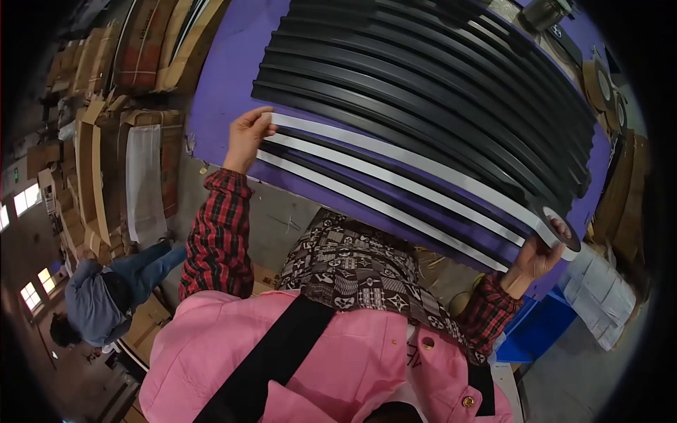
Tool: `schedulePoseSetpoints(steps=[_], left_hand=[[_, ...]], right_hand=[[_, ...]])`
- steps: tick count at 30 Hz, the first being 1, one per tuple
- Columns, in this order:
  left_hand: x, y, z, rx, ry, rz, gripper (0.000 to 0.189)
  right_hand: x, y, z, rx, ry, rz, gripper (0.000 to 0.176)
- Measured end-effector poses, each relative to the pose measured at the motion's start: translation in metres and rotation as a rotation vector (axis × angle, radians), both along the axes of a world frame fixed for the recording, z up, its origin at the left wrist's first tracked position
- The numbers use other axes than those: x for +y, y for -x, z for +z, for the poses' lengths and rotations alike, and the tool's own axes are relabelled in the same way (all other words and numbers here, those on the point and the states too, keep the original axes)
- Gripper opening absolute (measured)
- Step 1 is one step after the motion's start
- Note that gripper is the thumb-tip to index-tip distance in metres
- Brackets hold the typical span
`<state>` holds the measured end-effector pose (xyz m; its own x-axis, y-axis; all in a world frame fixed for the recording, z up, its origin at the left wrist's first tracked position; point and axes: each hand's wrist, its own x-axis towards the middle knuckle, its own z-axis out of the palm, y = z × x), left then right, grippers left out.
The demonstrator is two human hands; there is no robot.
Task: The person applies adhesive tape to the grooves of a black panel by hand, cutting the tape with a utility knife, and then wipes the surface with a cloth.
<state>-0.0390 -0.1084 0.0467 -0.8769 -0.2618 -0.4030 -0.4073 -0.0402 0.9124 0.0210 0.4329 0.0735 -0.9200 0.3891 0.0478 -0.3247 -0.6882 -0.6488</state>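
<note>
My left hand (pixel 247 139) pinches the free end of a white tape strip (pixel 395 154) near the left side of the table. The strip runs taut to the right, above a black profile strip; whether it touches is hard to tell. In my right hand (pixel 533 261) is the tape roll (pixel 572 243), with fingers wrapped round its lower side. Closer to my body, black strips with white bands (pixel 381 203) lie along the table's front edge. Beyond the tape, several long black ribbed strips (pixel 409 84) lie side by side.
The purple table (pixel 226 77) carries more tape rolls (pixel 596 83) and a metal container (pixel 544 13) at the far right. Cardboard boxes (pixel 92 176) stand at left, where another person (pixel 106 299) bends over. A blue bin (pixel 539 328) sits below right.
</note>
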Motion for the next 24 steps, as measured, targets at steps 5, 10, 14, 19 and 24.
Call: schedulePoseSetpoints(steps=[5, 10, 14, 19, 24], left_hand=[[-0.048, 0.041, -0.007, -0.090, 0.278, -0.112, 0.014], [-0.060, 0.065, -0.034, -0.055, 0.396, -0.077, 0.014], [-0.068, 0.069, -0.043, -0.093, 0.417, -0.071, 0.016], [-0.090, 0.068, -0.066, 0.018, 0.556, -0.109, 0.025], [-0.092, 0.070, -0.073, 0.055, 0.513, -0.069, 0.024]], right_hand=[[-0.009, -0.010, -0.046, -0.489, -1.041, -0.261, 0.041], [-0.034, 0.005, -0.066, -0.739, -1.580, -0.335, 0.060], [-0.036, 0.012, -0.073, -0.632, -1.766, -0.362, 0.048], [-0.038, 0.011, -0.076, -0.572, -1.979, -0.419, 0.042], [-0.046, 0.009, -0.077, -0.520, -2.059, -0.520, 0.046]])
